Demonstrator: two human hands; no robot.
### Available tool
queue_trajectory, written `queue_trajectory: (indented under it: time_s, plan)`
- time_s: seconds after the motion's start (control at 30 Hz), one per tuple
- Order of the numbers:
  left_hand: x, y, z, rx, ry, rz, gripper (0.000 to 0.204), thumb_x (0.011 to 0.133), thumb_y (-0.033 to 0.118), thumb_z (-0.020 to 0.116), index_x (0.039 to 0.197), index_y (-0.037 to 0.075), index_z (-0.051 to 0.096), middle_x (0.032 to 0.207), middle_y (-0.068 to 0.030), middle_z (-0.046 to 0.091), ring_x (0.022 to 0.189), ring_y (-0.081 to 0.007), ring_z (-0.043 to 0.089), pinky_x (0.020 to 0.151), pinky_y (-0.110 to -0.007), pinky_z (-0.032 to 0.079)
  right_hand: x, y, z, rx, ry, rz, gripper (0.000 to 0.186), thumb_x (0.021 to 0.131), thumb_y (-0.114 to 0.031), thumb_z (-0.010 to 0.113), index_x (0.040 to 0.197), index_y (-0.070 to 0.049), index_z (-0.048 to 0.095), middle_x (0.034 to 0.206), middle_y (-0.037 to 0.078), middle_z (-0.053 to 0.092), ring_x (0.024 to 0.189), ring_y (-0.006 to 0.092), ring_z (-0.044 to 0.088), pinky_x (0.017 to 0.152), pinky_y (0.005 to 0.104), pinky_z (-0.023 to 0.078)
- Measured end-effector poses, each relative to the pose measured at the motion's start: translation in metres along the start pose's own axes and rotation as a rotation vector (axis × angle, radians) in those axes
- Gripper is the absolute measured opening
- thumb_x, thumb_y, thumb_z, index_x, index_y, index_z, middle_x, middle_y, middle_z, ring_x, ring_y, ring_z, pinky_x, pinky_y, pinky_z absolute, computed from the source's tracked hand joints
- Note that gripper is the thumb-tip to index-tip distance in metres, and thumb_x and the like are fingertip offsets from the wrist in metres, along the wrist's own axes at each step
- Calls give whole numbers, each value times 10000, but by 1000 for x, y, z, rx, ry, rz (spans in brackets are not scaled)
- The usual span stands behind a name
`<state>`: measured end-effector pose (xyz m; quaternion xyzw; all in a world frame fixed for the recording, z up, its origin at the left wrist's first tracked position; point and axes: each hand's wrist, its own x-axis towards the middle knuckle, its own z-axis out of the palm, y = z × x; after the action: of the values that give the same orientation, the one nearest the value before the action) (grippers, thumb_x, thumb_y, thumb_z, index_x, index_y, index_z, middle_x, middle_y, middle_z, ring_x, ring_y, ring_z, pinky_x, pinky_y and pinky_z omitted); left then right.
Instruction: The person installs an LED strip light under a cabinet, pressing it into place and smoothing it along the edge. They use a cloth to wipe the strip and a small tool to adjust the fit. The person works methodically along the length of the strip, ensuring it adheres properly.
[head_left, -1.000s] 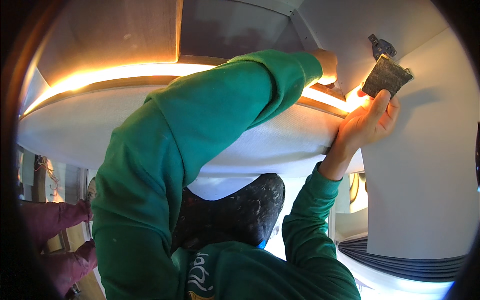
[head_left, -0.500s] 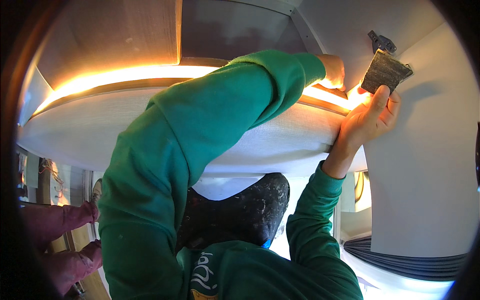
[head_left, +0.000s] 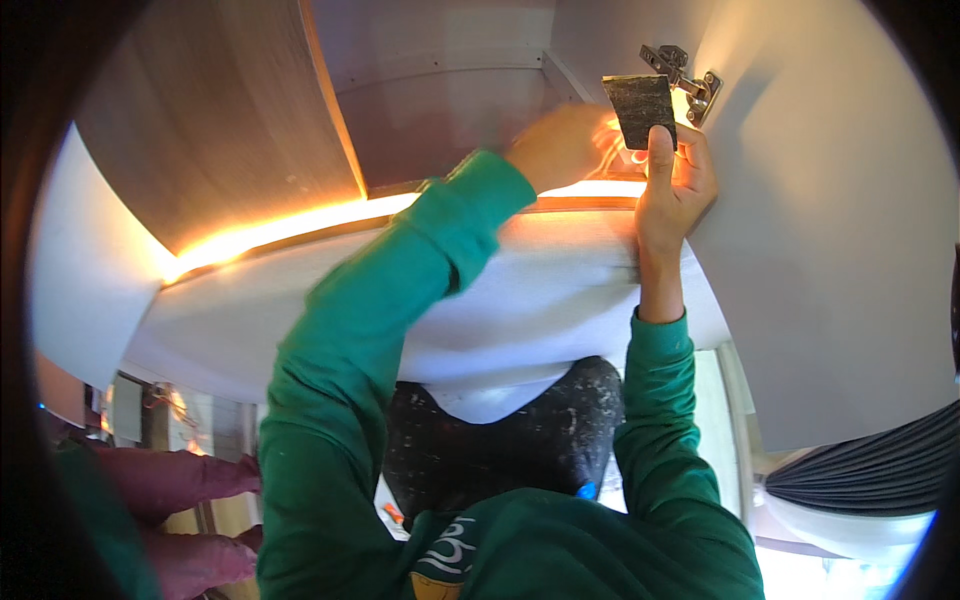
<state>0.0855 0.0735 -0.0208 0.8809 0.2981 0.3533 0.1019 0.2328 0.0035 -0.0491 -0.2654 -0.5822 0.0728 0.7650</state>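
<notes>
My right hand point(head_left: 672, 185) is raised and shut on a dark flat rectangular pad point(head_left: 640, 108), held upright just below a metal hinge point(head_left: 682, 72) on a white cabinet panel point(head_left: 830, 230). My left hand point(head_left: 562, 145) is blurred. It reaches into the cabinet corner beside the pad, next to a glowing orange light strip point(head_left: 300, 225). Its fingers are too smeared to read. Both arms wear green sleeves.
A wood-grain panel point(head_left: 200, 130) stands at the upper left, with a white curved cabinet edge point(head_left: 520, 300) below it. A dark speckled object point(head_left: 500, 450) lies under the arms. Another person's pink sleeves point(head_left: 180, 490) show at the lower left. A grey ribbed object point(head_left: 850, 480) lies lower right.
The view has tilted up toward the cabinet. My right hand has carried the pad left, up to the hinge. My left hand has pulled left, out of the corner, and is now blurred.
</notes>
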Motion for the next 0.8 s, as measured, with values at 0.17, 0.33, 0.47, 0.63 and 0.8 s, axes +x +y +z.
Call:
queue_trajectory:
  time_s: [0.17, 0.33, 0.47, 0.63, 0.8]
  plan:
    - [-51, 22, 43, 353, -123, 198, 558, 1040, 456, 550, 1340, -10, 615, 1481, -297, 541, 1388, -414, 517, 1198, -538, 385, -2, 0, 2, 59, 16, 16, 176, 1023, -130, 721, 1109, 23, 702, 961, 37, 696, 887, 93, 624, 805, 258, 501]
    - [-97, 24, -13, 380, -76, -31, 813, 998, 652, 560, 1362, -75, 582, 1492, -323, 529, 1415, -450, 496, 1220, -523, 364, 0, 1, 1, -14, -20, -57, 163, 1032, -135, 706, 1077, 21, 702, 905, 17, 682, 817, 81, 591, 741, 248, 481]
    - [-105, 26, -114, 169, -496, -922, 959, 975, 740, 554, 1474, -78, 516, 1495, -316, 544, 1408, -424, 532, 1180, -471, 422, 0, -1, -1, -9, -22, -49, 173, 1035, -146, 703, 1078, 22, 708, 890, 10, 686, 804, 77, 578, 726, 255, 473]
    - [-120, 40, -55, 347, 7, 19, 1031, 990, 789, 445, 1555, -73, 426, 1615, -320, 404, 1546, -388, 366, 1265, -493, 309, 1, 1, 0, -15, -6, -77, 174, 1035, -140, 701, 1084, 26, 713, 909, 15, 696, 823, 89, 592, 747, 263, 478]
    - [-122, 37, -44, 463, -198, -280, 1099, 955, 824, 465, 1551, -98, 410, 1652, -334, 324, 1558, -450, 310, 1292, -512, 239, 1, 4, 0, 0, -35, -44, 188, 1035, -158, 709, 1102, 18, 716, 948, 16, 695, 866, 91, 602, 795, 269, 487]
